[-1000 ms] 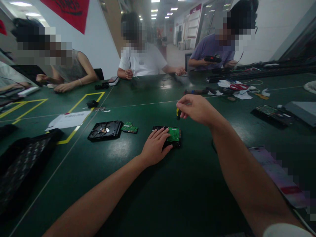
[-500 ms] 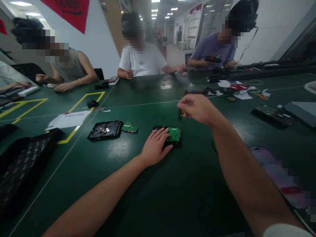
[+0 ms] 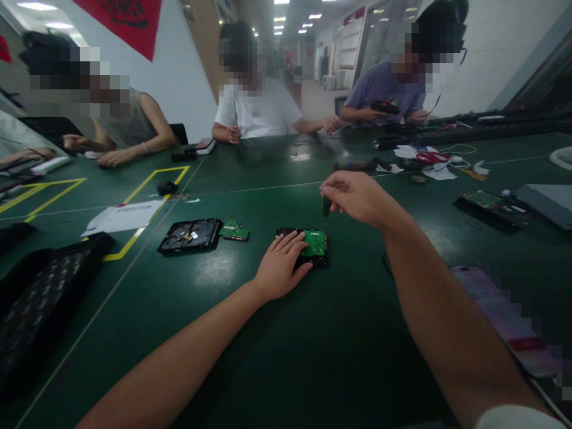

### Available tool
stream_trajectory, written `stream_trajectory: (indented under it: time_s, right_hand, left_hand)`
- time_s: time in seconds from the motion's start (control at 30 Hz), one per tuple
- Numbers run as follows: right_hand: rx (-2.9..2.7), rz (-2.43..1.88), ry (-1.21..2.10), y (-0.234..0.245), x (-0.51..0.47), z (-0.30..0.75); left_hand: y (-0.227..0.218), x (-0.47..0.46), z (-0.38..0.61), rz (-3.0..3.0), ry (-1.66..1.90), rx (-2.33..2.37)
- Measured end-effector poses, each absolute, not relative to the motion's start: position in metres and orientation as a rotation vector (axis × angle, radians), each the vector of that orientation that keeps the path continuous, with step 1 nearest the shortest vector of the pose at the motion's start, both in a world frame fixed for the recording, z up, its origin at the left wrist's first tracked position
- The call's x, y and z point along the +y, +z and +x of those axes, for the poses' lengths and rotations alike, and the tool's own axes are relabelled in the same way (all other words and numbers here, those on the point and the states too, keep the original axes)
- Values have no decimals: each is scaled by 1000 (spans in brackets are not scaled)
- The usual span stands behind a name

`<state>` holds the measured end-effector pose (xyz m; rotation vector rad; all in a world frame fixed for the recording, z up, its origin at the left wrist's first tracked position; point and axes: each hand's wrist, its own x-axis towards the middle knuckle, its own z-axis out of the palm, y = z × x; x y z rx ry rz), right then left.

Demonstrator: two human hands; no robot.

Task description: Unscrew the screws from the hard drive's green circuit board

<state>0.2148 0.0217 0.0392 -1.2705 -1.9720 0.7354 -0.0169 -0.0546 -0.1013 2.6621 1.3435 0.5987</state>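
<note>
A black hard drive [image 3: 318, 257] with a green circuit board [image 3: 314, 242] on top lies on the dark green table [image 3: 286, 333]. My left hand [image 3: 281, 266] lies flat on the drive's left part, fingers spread. My right hand [image 3: 355, 196] pinches a small dark screwdriver [image 3: 326, 208] held upright, its thin tip down on the far edge of the circuit board.
A second opened drive [image 3: 190, 235] and a loose green board [image 3: 235, 230] lie to the left. A paper sheet [image 3: 125, 216] sits by yellow floor tape. Black trays [image 3: 36, 298] are at the left edge. Other boards [image 3: 491, 205], red scissors [image 3: 431, 157] and three seated people are at the far side.
My right hand has turned the screwdriver upright and lowered its tip onto the circuit board. My left hand has stayed on the drive.
</note>
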Motion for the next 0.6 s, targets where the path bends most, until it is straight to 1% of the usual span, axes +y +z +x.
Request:
stream_trajectory:
  time_s: [0.13, 0.3, 0.5, 0.6]
  right_hand:
    - [-2034, -1245, 650, 41, 20, 213]
    - [-1998, -1263, 701, 41, 19, 214]
    - [-2023, -1334, 574, 44, 17, 214]
    - [-2002, -1352, 594, 45, 15, 212]
  left_hand:
    - [-101, -55, -17, 2662, 609, 1340]
    - [-102, -54, -17, 2655, 607, 1340]
    - [-103, -53, -17, 2661, 598, 1347]
    - [-103, -53, -17, 2661, 608, 1339]
